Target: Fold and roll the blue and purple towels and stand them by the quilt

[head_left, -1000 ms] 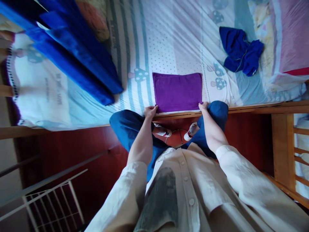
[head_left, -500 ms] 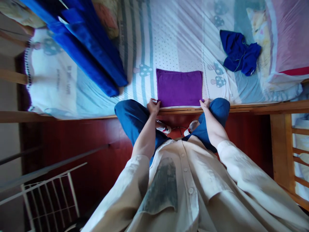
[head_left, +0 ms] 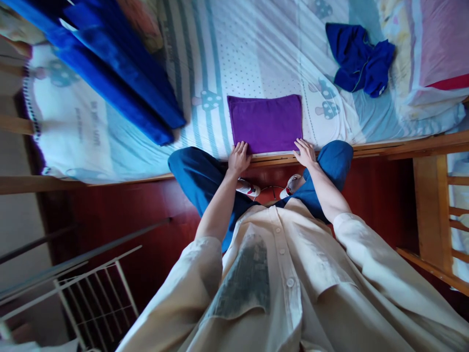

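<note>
A folded purple cloth (head_left: 266,123) lies flat on the bed near its front edge, a neat rectangle. My left hand (head_left: 239,157) rests with fingers stretched out at the cloth's near left corner. At the near right corner, my right hand (head_left: 305,152) lies with its fingers extended, the tips touching the cloth's edge. Neither hand grips anything. The undersides of both hands are hidden.
Long folded blue fabric (head_left: 124,78) lies on the left of the bed (head_left: 238,49). A crumpled dark blue garment (head_left: 361,61) lies at the right, beside a pink pillow (head_left: 443,54). A white wire rack (head_left: 98,293) stands at the lower left.
Both hands have let go of the purple cloth's near corners, where they pinched it, and now lie with fingers spread out. The view has shifted slightly.
</note>
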Demonstrator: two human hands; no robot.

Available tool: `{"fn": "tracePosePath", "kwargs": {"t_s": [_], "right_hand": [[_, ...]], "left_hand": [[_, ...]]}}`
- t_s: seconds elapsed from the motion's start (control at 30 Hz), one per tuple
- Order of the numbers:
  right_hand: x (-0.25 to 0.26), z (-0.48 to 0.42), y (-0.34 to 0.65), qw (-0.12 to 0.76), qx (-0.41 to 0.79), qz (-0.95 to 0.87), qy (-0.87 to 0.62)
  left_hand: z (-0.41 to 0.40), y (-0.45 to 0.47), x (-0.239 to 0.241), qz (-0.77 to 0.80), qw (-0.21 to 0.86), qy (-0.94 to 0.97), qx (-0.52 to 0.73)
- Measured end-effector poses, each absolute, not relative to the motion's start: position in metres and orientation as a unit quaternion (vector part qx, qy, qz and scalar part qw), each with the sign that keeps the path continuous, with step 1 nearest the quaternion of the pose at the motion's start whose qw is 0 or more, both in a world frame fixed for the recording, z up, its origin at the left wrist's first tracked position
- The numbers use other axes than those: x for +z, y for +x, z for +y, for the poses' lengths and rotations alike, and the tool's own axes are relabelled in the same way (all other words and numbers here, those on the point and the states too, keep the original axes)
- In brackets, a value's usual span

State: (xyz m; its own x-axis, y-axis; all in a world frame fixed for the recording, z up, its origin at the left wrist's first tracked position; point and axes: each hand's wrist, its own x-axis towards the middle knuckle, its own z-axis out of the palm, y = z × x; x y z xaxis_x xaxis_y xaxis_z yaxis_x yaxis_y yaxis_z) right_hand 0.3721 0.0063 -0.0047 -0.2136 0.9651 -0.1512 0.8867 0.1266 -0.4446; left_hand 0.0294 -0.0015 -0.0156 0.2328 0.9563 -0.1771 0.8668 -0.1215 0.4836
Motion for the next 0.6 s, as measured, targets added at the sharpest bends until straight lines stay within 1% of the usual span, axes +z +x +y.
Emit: {"fn": "tracePosePath", "kwargs": {"t_s": [0.13, 0.43, 0.6], "right_hand": [[-0.012, 0.012, 0.37, 0.064, 0.232, -0.727, -0.643], [-0.017, 0.03, 0.354, -0.006, 0.182, -0.71, -0.68], [-0.015, 0.029, 0.358, -0.043, 0.172, -0.72, -0.671]], "left_hand": [[-0.001, 0.026, -0.024, 0.605, 0.247, 0.753, 0.074], [0.009, 0.014, -0.039, 0.598, 0.254, 0.754, 0.093], [0.008, 0.012, -0.034, 0.602, 0.245, 0.755, 0.085]]}}
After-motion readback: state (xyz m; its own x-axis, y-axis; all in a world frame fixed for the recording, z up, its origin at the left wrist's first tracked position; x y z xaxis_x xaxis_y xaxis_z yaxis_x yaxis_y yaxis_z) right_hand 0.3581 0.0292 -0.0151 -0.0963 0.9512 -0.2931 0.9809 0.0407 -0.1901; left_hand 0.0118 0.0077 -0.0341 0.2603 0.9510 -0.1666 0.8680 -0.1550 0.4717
